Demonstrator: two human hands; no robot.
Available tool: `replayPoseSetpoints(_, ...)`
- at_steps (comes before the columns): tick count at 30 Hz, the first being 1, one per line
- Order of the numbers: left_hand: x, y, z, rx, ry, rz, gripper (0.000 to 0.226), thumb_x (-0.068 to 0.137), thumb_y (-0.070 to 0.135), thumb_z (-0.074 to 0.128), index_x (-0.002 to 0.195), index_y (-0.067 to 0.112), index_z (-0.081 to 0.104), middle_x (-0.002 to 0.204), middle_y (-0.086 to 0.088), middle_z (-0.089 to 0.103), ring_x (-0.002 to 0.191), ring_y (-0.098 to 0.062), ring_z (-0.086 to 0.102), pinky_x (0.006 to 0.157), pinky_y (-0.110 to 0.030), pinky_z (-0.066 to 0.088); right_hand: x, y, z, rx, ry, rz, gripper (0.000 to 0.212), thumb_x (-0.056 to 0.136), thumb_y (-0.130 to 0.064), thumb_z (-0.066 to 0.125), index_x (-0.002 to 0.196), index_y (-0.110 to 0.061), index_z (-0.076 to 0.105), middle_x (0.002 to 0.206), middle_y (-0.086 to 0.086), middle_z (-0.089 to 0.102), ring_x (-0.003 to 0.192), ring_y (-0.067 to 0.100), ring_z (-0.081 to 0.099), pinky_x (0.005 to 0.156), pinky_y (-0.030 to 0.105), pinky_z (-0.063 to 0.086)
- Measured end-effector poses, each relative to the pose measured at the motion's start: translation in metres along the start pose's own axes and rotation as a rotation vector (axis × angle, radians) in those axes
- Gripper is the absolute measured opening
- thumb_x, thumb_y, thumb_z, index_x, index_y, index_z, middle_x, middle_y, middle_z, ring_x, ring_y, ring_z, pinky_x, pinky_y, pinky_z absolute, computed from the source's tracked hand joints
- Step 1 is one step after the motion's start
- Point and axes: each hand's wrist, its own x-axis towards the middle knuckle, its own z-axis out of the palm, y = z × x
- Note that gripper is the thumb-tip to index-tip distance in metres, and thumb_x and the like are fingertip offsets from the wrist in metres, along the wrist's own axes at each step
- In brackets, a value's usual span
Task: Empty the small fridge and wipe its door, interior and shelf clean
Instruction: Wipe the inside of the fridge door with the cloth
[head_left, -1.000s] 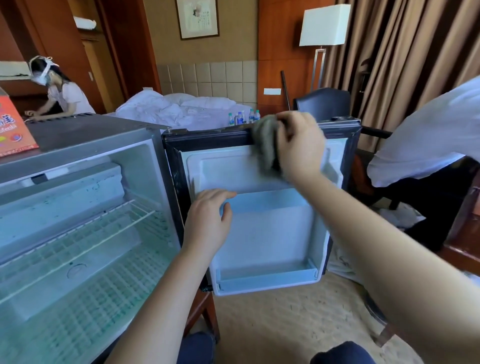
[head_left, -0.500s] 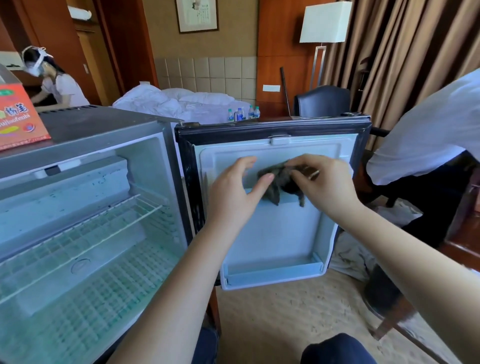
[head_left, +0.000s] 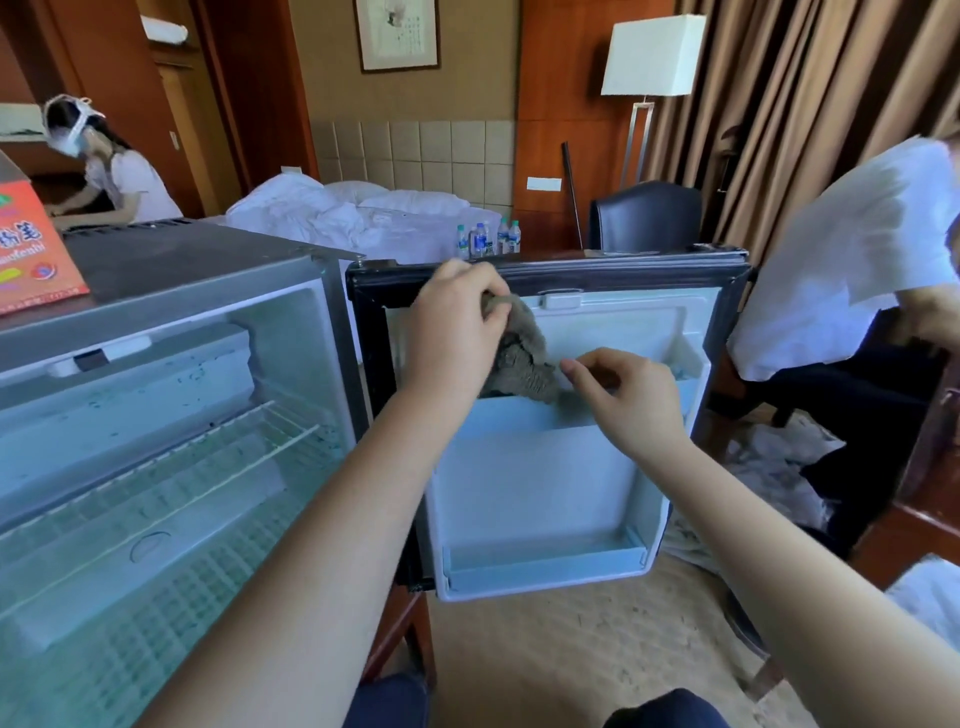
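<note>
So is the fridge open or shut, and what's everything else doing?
fridge: open, only its shelf inside
fridge door: swung wide open, lower bin empty
wire shelf: in place, bare
grey cloth: bunched against the door's upper part
left hand: grips the cloth
right hand: at the cloth's edge, grip unclear
water bottles: upright
curtains: drawn

The left hand (head_left: 452, 332) is gripping a grey cloth (head_left: 519, 358) against the inner top of the open fridge door (head_left: 540, 478). The right hand (head_left: 634, 400), fingers curled, is touching the cloth's lower edge just above the door's upper shelf (head_left: 519, 415).
</note>
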Motion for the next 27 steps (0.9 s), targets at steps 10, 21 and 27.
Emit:
replayPoseSetpoints(10,-0.005,0.009,0.046,0.219,0.24,0.13,0.012,0.077,0.01,0.074,0.068,0.008,0.065,0.07,-0.008,0.054,0.06,-0.027,0.057,0.044,-0.024,0.028,-0.009,-0.005,0.008,-0.056,0.082,0.009,0.033,0.09,-0.04,0.06,0.064,-0.018,0.062,0.054,-0.006,0.058,0.055,0.016,0.055,0.051,0.028,0.039)
replayPoseSetpoints(21,-0.045,0.0,0.087,0.104,0.114,0.089,0.025,0.077,0.017,0.047,0.07,0.01,0.07,0.07,-0.006,0.06,0.068,-0.028,0.056,0.06,-0.039,0.045,-0.01,0.005,0.015,-0.038,0.145,-0.053,0.031,0.086,-0.04,0.052,0.063,-0.02,0.054,0.059,-0.005,0.055,0.055,0.017,0.05,0.048,0.029,0.036)
replayPoseSetpoints(27,-0.034,-0.002,0.053,0.005,0.297,0.073,0.005,0.081,0.006,0.068,0.076,0.008,0.067,0.075,-0.004,0.062,0.072,-0.024,0.057,0.068,-0.028,0.043,-0.013,0.011,0.018,-0.09,0.164,-0.135,0.034,0.087,-0.042,0.047,0.064,-0.019,0.056,0.059,-0.006,0.054,0.054,0.016,0.049,0.044,0.027,0.033)
